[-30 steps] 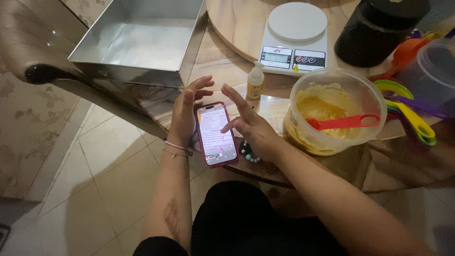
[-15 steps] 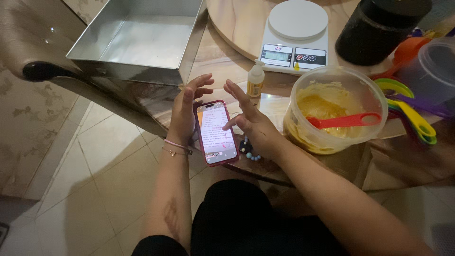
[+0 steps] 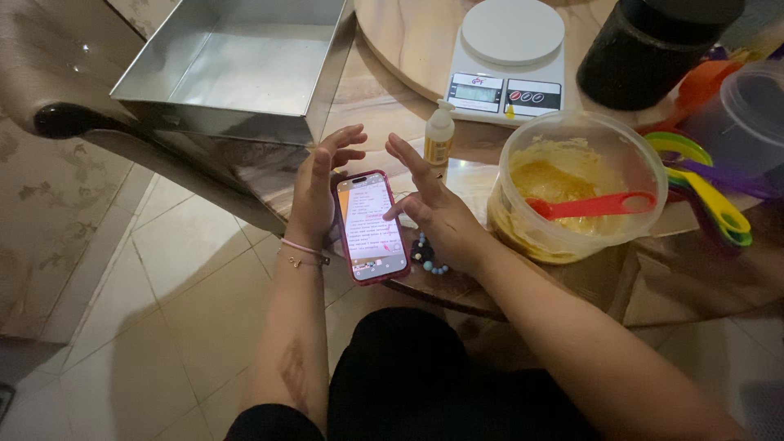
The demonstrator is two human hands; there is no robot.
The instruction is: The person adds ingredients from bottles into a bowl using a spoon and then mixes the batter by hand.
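Smartphone in a red-pink case (image 3: 371,227), screen lit with text, lies at the near table edge, bottom end hanging slightly past the rim. Left hand (image 3: 320,189) cups its left side, fingers curled loosely at the top corner, not clamped. Right hand (image 3: 431,211) is spread, fingers splayed, thumb tip on or just over the screen; cannot tell if it touches. Small beaded bracelet (image 3: 428,259) sits just under the right palm.

Containers:
- Clear round plastic tub (image 3: 578,186) at 3 o'clock of the phone, holds yellow batter; red spatula (image 3: 592,205) rests in it, handle across the rim.
- Square metal baking tin (image 3: 237,65) at 11 o'clock, nothing in it, overhangs the table edge.
- Small white squeeze bottle with yellow contents (image 3: 439,135) at 1 o'clock, upright, just beyond the right fingertips.
- White digital kitchen scale (image 3: 507,59) beyond the bottle, platform bare.
- Dark round jar (image 3: 653,45) and clear lidded plastic container (image 3: 739,110) at far right.
- Coloured measuring spoons (image 3: 709,184) beside the tub, touching or nearly so.

Surface: glossy round stone-pattern table (image 3: 392,98). Beige tiled floor (image 3: 163,286) below, at 7 o'clock.

Open room: bare strip between tin and bottle; right side crowded.
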